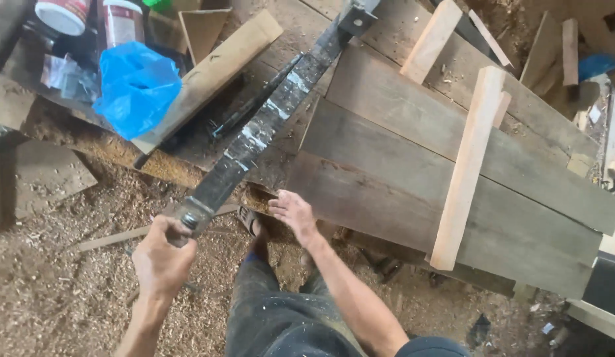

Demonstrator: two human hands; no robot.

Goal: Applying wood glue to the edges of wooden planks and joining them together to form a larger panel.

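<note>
- The fingers [163, 233] of the left hand [161, 259] wrap tight round the near end of a long bar clamp [254, 135], at its metal end fitting; the grip looks set to steady or turn that end.
- The fingers of the right hand [293, 213] lie spread and loose, holding nothing, resting on the near corner of the panel [387, 165], as if to keep it from shifting.
- The clamp runs slantwise along the panel's left edge, from the left hand up to a square metal head [355, 18] at the far end. Its bar is dark, flat steel, scuffed, with pale smears.
- The panel is made of grey, weathered boards laid edge to edge. A pale, fresh-cut batten [467, 165] lies across them near the right side, and a second batten [432, 39] crosses the far end.
- The panel rests on a rough table whose left part carries a loose plank [215, 73], a crumpled blue bag [137, 86] and two jars [63, 14].
- The floor [49, 277] is thick with sawdust and shavings.
</note>
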